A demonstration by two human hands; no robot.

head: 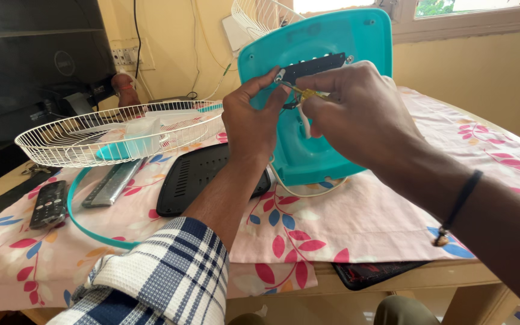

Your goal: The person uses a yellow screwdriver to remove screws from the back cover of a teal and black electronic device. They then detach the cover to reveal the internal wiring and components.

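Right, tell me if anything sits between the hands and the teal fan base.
Nothing visible does. The left hand and right hand are already at the teal fan base, working a yellow-handled tool by its black panel.

Home room, not a workshop. Table (392, 241) under a floral cloth (344, 222); remote control (48, 204), wall sockets (126, 56), window (452, 9), yellow walls (482, 78).

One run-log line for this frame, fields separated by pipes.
left hand: steadying teal fan base | right hand: pinching yellow-handled tool at black panel | white fan grille on table
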